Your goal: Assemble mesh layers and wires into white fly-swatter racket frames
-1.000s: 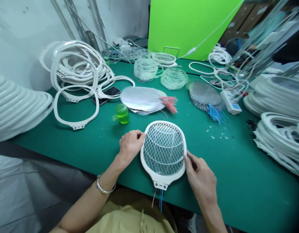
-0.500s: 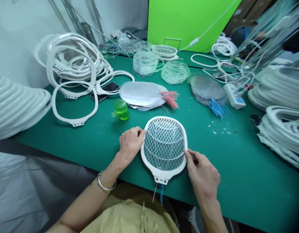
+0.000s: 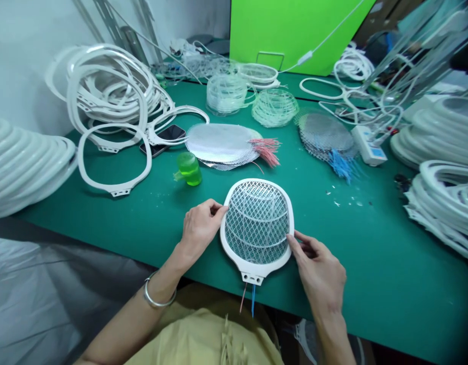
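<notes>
Bug-zapper racket (image 3: pixel 257 223) sits centre of view near the front edge of the green work mat (image 3: pixel 351 284): white oval frame, wire mesh facing up, red + blue leads (image 3: pixel 252 299) running off the stub at 6 o'clock, over the mat edge. Can't tell if it rests on the mat or is lifted just off it.

L hand (image 3: pixel 199 229) at the racket's 9 o'clock: narrow pinch, thumb + fingers closed on the rim. Silver bangle (image 3: pixel 158 296) on L wrist. R hand (image 3: pixel 317 271) at about 4 o'clock: also narrow, holding the rim btwn thumb + fingers.

Nearest to L hand, at 10–11 o'clock: small green translucent bottle (image 3: pixel 188 169). Past it at 12 o'clock, flat stack of silver mesh (image 3: pixel 219 144) w/ pink wire ends (image 3: pixel 266 152). At 1–2 o'clock, 2nd mesh stack (image 3: pixel 325 134) w/ blue wire ends (image 3: pixel 338 165), then white power strip (image 3: pixel 368 145) beyond. Far 12 o'clock: wire mesh coils (image 3: pixel 226 94) + (image 3: pixel 274 108), bright green board (image 3: pixel 295 30) behind.

At 10 o'clock: loose white frame (image 3: pixel 112 185) in front of a heap of frames (image 3: pixel 108 96), phone (image 3: pixel 169 137) just beside. Stacked frames at 9 o'clock (image 3: pixel 25 167) + 3 o'clock (image 3: pixel 442 203).
</notes>
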A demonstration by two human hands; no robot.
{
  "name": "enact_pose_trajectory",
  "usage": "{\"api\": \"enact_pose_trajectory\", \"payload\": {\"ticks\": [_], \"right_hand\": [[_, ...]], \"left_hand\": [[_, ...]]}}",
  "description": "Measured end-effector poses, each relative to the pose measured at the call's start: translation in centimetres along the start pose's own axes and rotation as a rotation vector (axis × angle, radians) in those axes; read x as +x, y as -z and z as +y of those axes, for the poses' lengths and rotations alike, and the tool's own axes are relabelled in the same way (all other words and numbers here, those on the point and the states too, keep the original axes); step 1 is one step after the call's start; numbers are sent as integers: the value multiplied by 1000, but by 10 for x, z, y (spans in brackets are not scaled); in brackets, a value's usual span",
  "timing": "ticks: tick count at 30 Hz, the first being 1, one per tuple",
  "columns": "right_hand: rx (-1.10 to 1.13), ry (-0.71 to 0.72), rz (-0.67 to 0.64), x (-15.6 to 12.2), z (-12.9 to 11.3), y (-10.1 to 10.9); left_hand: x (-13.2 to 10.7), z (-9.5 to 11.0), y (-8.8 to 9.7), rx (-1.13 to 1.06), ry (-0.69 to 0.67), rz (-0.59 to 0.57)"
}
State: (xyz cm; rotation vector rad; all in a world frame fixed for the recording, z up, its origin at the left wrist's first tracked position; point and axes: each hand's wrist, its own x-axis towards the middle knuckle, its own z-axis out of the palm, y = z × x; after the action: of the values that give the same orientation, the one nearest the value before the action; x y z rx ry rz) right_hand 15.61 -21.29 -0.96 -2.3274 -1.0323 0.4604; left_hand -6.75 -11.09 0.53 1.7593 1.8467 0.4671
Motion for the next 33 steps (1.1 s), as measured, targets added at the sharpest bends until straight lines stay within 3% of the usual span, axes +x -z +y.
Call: {"api": "enact_pose_trajectory", "payload": {"ticks": [13, 22, 28, 33], "right_hand": [[-98, 65, 69, -5, 0, -4], [-170, 52, 92, -9, 2, -8], [-129, 58, -13, -13, 2, 0], [-177, 95, 70, -19, 0, -3]], "left_hand": [[-4, 1, 0, 157, 79, 1], [-9, 1, 2, 139, 67, -26], [-13, 6, -2, 225, 57, 6], [-17, 8, -4, 288, 25, 39]]}}
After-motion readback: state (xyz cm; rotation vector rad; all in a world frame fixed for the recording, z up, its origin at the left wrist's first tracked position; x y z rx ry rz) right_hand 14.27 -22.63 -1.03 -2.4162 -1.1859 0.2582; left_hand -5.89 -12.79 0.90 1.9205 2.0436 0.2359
